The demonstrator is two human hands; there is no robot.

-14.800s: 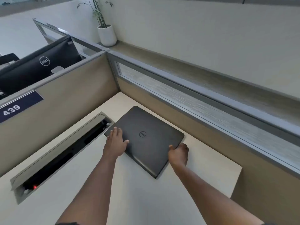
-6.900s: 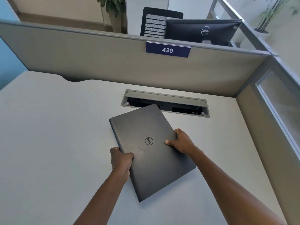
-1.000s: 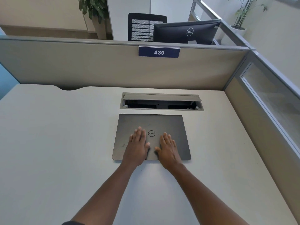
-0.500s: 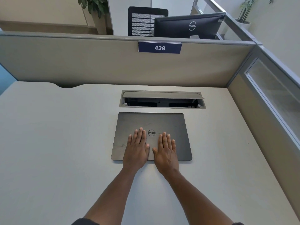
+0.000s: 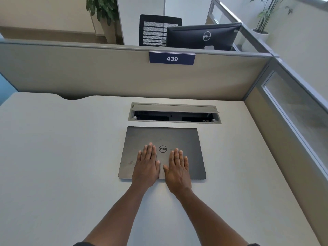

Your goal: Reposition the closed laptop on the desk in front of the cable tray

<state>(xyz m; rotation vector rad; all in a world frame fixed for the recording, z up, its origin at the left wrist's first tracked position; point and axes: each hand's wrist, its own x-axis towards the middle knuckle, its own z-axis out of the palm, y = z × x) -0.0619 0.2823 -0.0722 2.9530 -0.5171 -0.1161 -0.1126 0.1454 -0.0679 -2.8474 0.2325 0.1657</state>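
Note:
A closed dark grey laptop (image 5: 162,137) lies flat and square on the white desk (image 5: 58,157), its far edge a short gap from the cable tray (image 5: 174,113), whose lid is tilted up. My left hand (image 5: 147,165) rests palm down on the lid's near half, fingers straight and close together. My right hand (image 5: 177,168) lies flat beside it, to the right of the round logo. Neither hand grips an edge.
A beige partition (image 5: 106,75) with a blue "439" sign (image 5: 171,58) closes the desk's far side. A glazed panel (image 5: 294,112) runs along the right. Beyond the partition stand a black monitor (image 5: 204,36) and a chair (image 5: 156,29).
Over the last second both hands stayed flat on the lid and drew slightly closer together. The laptop has not moved; earlier it was carried from the corner and turned square.

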